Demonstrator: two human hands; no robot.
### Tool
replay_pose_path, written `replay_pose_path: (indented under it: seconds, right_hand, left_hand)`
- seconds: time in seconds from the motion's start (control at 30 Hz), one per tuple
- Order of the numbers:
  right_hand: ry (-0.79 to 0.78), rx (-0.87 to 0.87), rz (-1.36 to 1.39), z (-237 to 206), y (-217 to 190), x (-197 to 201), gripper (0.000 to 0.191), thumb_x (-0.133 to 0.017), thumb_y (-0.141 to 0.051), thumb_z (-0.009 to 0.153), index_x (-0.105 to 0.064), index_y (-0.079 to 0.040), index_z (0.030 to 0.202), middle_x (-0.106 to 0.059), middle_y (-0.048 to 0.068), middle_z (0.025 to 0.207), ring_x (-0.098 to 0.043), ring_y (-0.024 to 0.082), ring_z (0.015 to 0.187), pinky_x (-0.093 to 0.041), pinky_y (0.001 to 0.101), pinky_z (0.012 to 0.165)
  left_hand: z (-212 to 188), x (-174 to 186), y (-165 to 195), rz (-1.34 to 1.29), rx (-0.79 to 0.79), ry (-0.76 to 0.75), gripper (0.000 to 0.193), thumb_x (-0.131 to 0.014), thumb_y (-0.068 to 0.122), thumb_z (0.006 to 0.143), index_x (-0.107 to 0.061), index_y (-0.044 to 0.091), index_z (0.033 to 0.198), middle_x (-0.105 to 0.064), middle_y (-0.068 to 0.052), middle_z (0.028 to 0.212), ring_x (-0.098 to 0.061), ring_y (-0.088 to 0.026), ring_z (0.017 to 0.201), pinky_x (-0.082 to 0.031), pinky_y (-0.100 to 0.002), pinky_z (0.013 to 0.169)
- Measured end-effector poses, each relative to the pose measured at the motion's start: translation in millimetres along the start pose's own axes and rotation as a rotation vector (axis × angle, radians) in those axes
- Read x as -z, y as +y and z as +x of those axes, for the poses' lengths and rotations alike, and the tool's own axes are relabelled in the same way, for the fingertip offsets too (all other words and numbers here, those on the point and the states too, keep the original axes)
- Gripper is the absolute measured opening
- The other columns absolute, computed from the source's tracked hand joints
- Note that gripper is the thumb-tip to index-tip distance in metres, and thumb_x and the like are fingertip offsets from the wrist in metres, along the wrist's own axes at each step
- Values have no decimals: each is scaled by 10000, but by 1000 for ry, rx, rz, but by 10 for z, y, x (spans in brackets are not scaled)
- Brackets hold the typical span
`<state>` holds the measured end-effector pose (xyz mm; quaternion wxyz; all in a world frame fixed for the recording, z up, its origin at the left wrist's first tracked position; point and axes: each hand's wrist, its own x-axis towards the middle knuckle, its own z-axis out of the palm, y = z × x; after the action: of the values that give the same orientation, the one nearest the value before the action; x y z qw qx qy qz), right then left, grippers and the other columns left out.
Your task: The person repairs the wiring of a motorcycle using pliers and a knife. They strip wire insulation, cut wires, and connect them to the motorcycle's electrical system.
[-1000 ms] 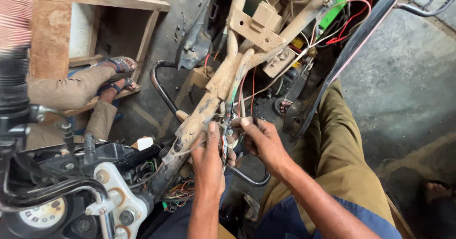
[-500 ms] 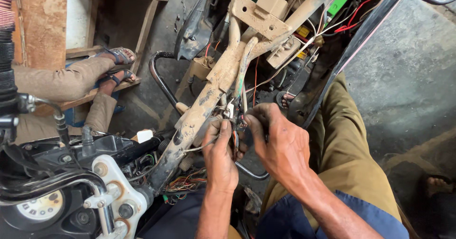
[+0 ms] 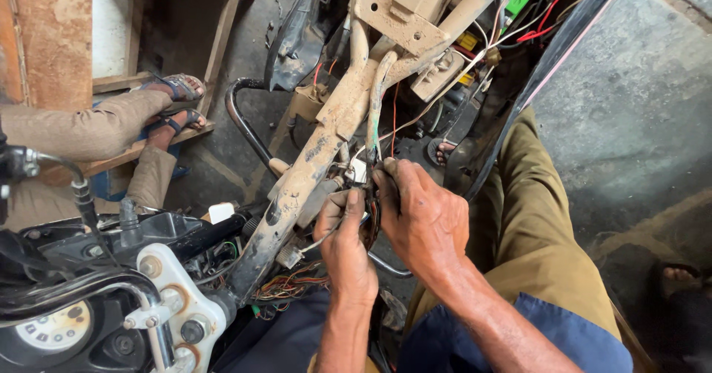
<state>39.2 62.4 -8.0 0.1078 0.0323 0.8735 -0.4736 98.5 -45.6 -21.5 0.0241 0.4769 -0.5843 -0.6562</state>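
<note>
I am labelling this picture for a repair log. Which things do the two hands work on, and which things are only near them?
In hand:
- left hand and right hand, both on the wire bundle
- white connector at the bundle
- muddy frame tube beside it

Only near:
- speedometer
- black crash bar
- wooden bench, with another person's sandalled feet

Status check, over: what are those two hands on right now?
Left hand and right hand both pinching the wire bundle beside the rusty motorcycle frame tube. White connector just above. Loose wires crowd around.
</note>
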Motion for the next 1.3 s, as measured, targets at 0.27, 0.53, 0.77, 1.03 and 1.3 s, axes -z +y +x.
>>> replay_pose_path:
  seconds: [0.27, 0.53, 0.77, 1.03, 1.3]
  right_hand:
    - [188, 16, 63, -187, -51, -84, 199, -761, -133, 912, -692, -42, 1075, -713, 114, 921, -708, 321, 745, -543, 398, 598]
    - [168, -47, 58, -337, -52, -7, 208, -798, -176, 862, -724, -58, 1017, -727, 118, 838, -709, 312, 682, -539, 400, 575]
    - [153, -103, 163, -364, -23, 63, 149, -759, -176, 900, -730, -76, 1007, -739, 124, 859, -737, 303, 731, -567, 377, 621]
    - [172, -79, 152, -302, 1, -4, 140, -763, -146, 913, -728, -55, 1015, -745, 134, 890, -736, 317, 755, -558, 378, 623]
    - [180, -74, 186, -321, 12, -42, 152, -759, -146, 925, -729, -47, 1037, -745, 123, 896, -743, 304, 746, -561, 363, 611]
  left_hand:
    - [-199, -230, -81, 63, -86, 176, 170, -637, 142, 1004, -640, 1, 909, -644, -29, 914, -562, -103, 855, -503, -294, 780]
    - [-284, -325, -70, 107, -132, 241, 189, -625, 158, 1012, -623, -6, 918, -626, -41, 915, -572, -128, 850, -520, -307, 767]
    - [-288, -205, 114, -94, 67, 125, 152, -617, 170, 997, -665, 25, 997, -668, -46, 956, -602, -136, 873, -501, -318, 794]
    - [-181, -98, 65, -188, 84, -9, 159, -619, 163, 1021, -681, 20, 1052, -691, -43, 1018, -609, -130, 947, -475, -298, 866]
    - [-192, -112, 54, -172, 148, 49, 189, -617, 212, 1011, -679, 44, 1070, -686, -28, 1011, -613, -135, 930, -491, -315, 811]
